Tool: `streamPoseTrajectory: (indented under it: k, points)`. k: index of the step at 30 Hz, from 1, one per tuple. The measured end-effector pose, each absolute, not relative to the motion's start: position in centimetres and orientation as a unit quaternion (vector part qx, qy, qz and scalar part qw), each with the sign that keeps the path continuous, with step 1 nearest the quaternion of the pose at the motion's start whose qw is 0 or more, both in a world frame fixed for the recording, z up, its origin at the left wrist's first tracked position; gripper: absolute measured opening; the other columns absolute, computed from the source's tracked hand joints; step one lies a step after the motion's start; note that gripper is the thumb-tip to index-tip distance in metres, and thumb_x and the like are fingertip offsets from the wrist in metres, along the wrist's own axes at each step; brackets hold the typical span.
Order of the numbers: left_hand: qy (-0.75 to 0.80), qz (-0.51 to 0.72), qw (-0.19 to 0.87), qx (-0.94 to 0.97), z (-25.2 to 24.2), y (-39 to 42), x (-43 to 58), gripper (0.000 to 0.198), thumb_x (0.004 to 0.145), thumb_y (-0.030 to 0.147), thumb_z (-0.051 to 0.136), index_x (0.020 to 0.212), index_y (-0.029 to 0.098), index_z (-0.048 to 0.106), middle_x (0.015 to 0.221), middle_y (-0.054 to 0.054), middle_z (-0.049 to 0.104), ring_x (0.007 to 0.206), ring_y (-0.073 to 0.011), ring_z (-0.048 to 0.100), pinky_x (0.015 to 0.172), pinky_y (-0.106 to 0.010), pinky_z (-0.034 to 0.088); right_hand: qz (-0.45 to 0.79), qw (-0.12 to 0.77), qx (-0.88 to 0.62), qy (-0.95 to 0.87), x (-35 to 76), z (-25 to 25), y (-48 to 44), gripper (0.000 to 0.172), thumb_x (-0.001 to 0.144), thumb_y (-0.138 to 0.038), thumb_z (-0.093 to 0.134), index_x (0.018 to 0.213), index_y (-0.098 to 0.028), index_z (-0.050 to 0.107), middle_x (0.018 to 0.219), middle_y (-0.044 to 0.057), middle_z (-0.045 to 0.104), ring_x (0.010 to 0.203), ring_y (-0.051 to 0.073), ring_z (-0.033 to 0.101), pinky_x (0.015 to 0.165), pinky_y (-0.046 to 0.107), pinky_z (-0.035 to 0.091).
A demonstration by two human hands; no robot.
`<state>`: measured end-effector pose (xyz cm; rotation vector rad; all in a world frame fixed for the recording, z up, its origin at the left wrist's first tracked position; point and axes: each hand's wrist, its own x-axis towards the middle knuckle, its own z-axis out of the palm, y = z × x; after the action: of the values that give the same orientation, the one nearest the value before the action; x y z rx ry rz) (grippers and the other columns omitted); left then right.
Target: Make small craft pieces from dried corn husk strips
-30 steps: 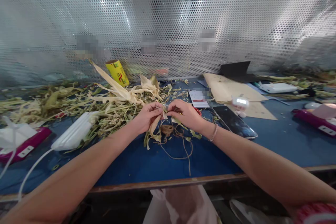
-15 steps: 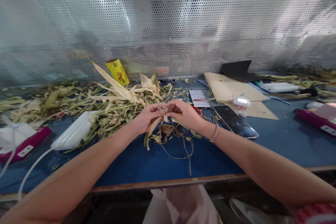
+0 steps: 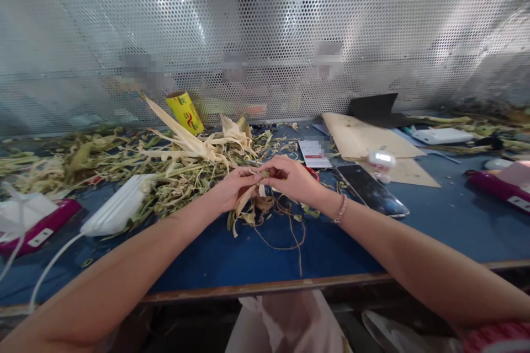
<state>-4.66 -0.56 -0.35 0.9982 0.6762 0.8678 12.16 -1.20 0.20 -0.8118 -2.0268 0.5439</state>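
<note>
At the middle of the blue table, my left hand point(image 3: 234, 186) and my right hand point(image 3: 290, 176) meet with fingertips pinched together. Between them is a dried husk-like leaf point(image 3: 244, 201), pale and curling, its lower strips hanging below my left fingers. Both hands are closed on it; the exact grip is partly hidden by the fingers. Right under them lies a small bundle of brown twine point(image 3: 264, 204), with a loose end trailing toward the table's front edge. A heap of dried leaves and stalks point(image 3: 182, 182) spreads just left of my hands. Something red shows behind my right hand.
A yellow printed tube point(image 3: 185, 112) leans by the perforated metal screen point(image 3: 273, 16). To the right are a card point(image 3: 314, 154), a phone point(image 3: 370, 190), brown cardboard point(image 3: 368, 138) and a white earbud case point(image 3: 381, 160). White power adapter point(image 3: 118, 207) and purple box point(image 3: 62, 220) sit left.
My fingers have shifted slightly around the dried leaf, with my right fingers curling further over it. Nothing else on the table has visibly moved.
</note>
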Motion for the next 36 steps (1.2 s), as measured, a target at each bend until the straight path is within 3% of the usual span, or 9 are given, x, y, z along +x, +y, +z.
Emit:
streamPoseTrajectory:
  k: [6, 13, 19, 28, 36]
  points:
    - [0.303, 0.386, 0.73, 0.475, 0.1, -0.7, -4.6, 0.037, 0.061, 0.019, 0.071, 0.096, 0.011, 0.059, 0.072, -0.004, 0.064, 0.054, -0.0096, 0.059, 0.056, -0.021, 0.049, 0.244, 0.416, -0.338, -0.809, 12.4, 0.6, -1.2, 0.012, 0.071, -0.026, 0.063, 0.078, -0.017, 0.063, 0.068, -0.001, 0.049, 0.06, 0.008, 0.046, 0.057, 0.023, 0.04]
    - [0.305, 0.408, 0.732, 0.452, 0.3, -0.8, -4.6, 0.027, 0.063, 0.018, 0.07, 0.086, 0.011, 0.059, 0.067, -0.002, 0.063, 0.054, -0.0091, 0.059, 0.058, -0.02, 0.051, 0.265, 0.444, -0.329, -0.79, 12.1, 0.3, -1.0, 0.02, 0.072, -0.031, 0.062, 0.087, -0.018, 0.06, 0.075, 0.001, 0.051, 0.065, 0.01, 0.05, 0.06, 0.025, 0.044]
    - [0.302, 0.433, 0.729, 0.436, 0.1, -0.5, -4.6, 0.019, 0.066, 0.016, 0.067, 0.083, 0.011, 0.06, 0.071, -0.003, 0.063, 0.058, -0.008, 0.06, 0.06, -0.019, 0.052, 0.298, 0.465, -0.326, -0.767, 11.9, 0.2, -1.2, 0.016, 0.071, -0.026, 0.061, 0.084, -0.017, 0.058, 0.077, 0.001, 0.052, 0.07, 0.01, 0.053, 0.064, 0.026, 0.046]
    - [0.311, 0.418, 0.73, 0.442, 0.6, -1.0, -4.2, 0.017, 0.066, 0.017, 0.068, 0.079, 0.011, 0.058, 0.062, -0.001, 0.061, 0.05, -0.0082, 0.058, 0.053, -0.018, 0.051, 0.264, 0.456, -0.337, -0.78, 11.9, 0.4, -1.3, 0.017, 0.072, -0.026, 0.06, 0.085, -0.017, 0.057, 0.08, 0.002, 0.053, 0.067, 0.009, 0.05, 0.061, 0.025, 0.044]
    - [0.316, 0.417, 0.723, 0.452, 0.1, -0.7, -4.3, 0.02, 0.065, 0.018, 0.069, 0.08, 0.012, 0.058, 0.062, -0.001, 0.062, 0.053, -0.0086, 0.06, 0.057, -0.019, 0.052, 0.271, 0.457, -0.335, -0.778, 11.9, 0.2, -1.3, 0.015, 0.073, -0.025, 0.057, 0.086, -0.018, 0.057, 0.08, 0.003, 0.052, 0.067, 0.01, 0.051, 0.062, 0.026, 0.046]
